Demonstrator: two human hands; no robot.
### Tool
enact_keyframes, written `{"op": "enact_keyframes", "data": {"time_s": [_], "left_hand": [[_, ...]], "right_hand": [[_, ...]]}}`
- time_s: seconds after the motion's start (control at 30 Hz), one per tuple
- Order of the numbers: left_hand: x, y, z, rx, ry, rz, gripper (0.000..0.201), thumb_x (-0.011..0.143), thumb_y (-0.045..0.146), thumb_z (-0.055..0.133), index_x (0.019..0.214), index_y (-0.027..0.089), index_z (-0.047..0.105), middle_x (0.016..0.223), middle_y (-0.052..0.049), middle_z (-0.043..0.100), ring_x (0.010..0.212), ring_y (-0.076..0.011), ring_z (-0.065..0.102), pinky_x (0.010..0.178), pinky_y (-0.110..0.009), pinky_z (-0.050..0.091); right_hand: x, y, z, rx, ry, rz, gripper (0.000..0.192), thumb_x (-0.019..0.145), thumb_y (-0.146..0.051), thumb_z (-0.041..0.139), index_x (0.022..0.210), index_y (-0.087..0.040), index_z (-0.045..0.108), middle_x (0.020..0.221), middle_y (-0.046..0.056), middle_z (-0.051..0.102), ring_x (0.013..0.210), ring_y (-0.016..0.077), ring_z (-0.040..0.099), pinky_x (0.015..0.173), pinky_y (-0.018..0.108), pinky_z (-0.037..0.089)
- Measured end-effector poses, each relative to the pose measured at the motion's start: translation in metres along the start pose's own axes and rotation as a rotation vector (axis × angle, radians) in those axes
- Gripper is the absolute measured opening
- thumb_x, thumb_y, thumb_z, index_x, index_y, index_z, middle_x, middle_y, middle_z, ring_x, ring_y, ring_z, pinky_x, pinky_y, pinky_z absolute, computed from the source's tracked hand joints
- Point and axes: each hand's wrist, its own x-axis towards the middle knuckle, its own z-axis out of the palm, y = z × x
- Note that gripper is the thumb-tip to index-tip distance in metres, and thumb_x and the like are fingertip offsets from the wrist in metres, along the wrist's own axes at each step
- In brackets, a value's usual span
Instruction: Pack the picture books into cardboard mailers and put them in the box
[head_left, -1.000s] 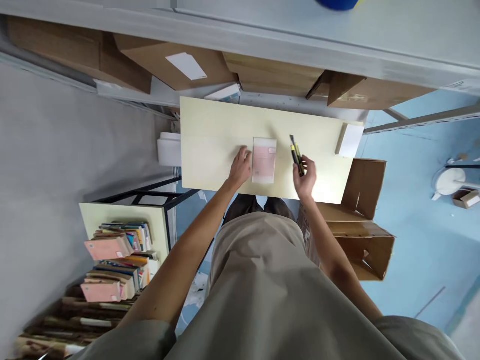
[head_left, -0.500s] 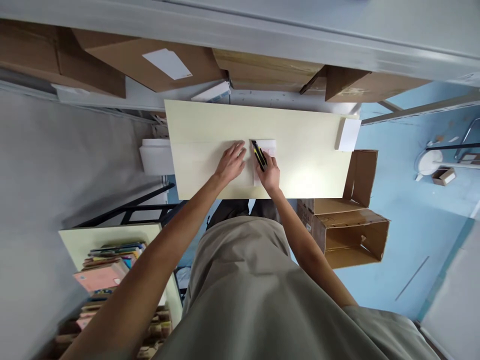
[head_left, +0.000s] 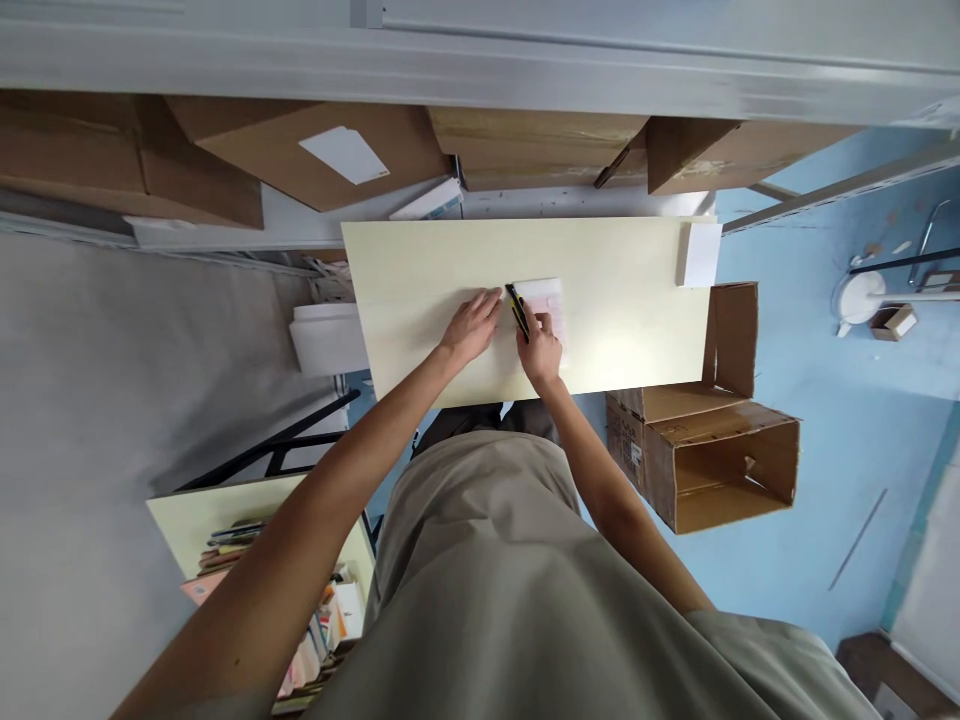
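At frame centre the right hand [head_left: 540, 348] grips a knife [head_left: 517, 312], tip at the pink packet's [head_left: 546, 303] left edge, left hand [head_left: 472, 325] flat beside it; packet looks unopened.

A pale cream rectangular tabletop [head_left: 600, 260] carries the things. Near its middle lies a flat white and pink rectangular packet [head_left: 546, 305], its long side running away from the person. At the far right corner of the top sits a small white rectangular block [head_left: 700, 254], well apart from the packet. The left hand [head_left: 471, 326] rests flat on the bare surface just beside the packet's left edge.
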Motion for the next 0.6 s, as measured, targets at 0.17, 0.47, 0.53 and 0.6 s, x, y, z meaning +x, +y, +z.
{"op": "enact_keyframes", "data": {"time_s": [0.17,0.47,0.53,0.6], "left_hand": [[0.002,0.003,0.0,0.013,0.011,-0.013,0.066,0.101,0.012,0.051,0.168,0.011,0.057,0.183,-0.021,0.045,0.171,-0.0422,0.04,0.134,-0.064,0.046],[0.005,0.004,0.003,0.04,0.016,-0.014,0.064,0.101,0.01,0.048,0.164,0.011,0.059,0.183,-0.021,0.044,0.169,-0.0417,0.04,0.131,-0.064,0.049],[0.005,0.005,0.004,0.031,0.018,-0.02,0.062,0.102,0.011,0.049,0.164,0.012,0.059,0.183,-0.021,0.045,0.17,-0.0412,0.04,0.132,-0.064,0.048],[0.005,0.005,0.004,0.023,0.019,-0.025,0.062,0.102,0.012,0.051,0.164,0.012,0.059,0.183,-0.022,0.045,0.17,-0.0415,0.041,0.133,-0.065,0.047]], "right_hand": [[-0.003,-0.005,-0.003,-0.043,-0.007,-0.002,0.062,0.12,-0.026,0.038,0.182,-0.03,0.042,0.154,0.016,0.062,0.104,0.0222,0.077,0.083,0.031,0.063],[-0.023,0.0,-0.008,-0.118,-0.065,-0.032,0.066,0.119,-0.018,0.034,0.184,-0.029,0.038,0.154,0.018,0.06,0.105,0.0234,0.077,0.088,0.034,0.065],[-0.029,0.004,-0.006,-0.13,-0.075,-0.042,0.067,0.119,-0.019,0.034,0.185,-0.03,0.036,0.154,0.019,0.059,0.105,0.0238,0.076,0.087,0.035,0.065],[-0.038,0.009,-0.006,-0.139,-0.083,-0.047,0.067,0.119,-0.019,0.034,0.185,-0.031,0.036,0.153,0.018,0.059,0.105,0.024,0.076,0.087,0.035,0.065]]}}
